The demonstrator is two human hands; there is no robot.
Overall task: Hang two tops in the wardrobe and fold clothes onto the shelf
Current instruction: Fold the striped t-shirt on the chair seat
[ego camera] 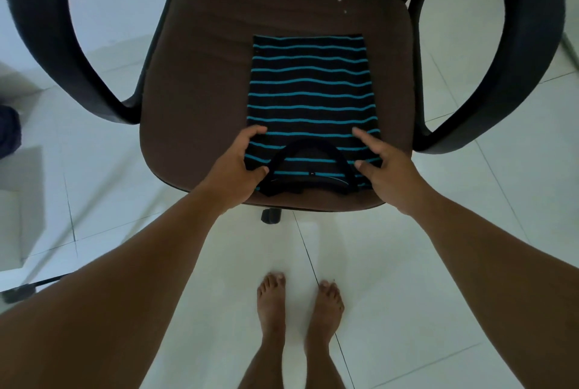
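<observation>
White floor tiles (pixel 407 279) fill the room under a chair with a brown padded seat (pixel 194 81) and black curved armrests, one on the left (pixel 47 28) and one on the right (pixel 517 59). At the far left edge a dark cloth item (pixel 9 131) shows only in part, and I cannot tell what it is. On the seat lies the striped top (pixel 310 87), black with blue-green lines, already folded to a narrow rectangle, its collar toward the person and near the front edge of the seat. The left hand (pixel 241 163) grips the left side of the top near the collar, the fingers over the cloth and the thumb pressing beside the neckline. The right hand (pixel 379 160) holds the opposite side in the same way, the index finger straight on the cloth and the thumb near the collar. I think both hands take the collar end so that it can be folded over toward the far hem, and the flat seat serves as a folding table. Two bare feet (pixel 297 301) stand on the tiles below. No wardrobe or shelf is in view
</observation>
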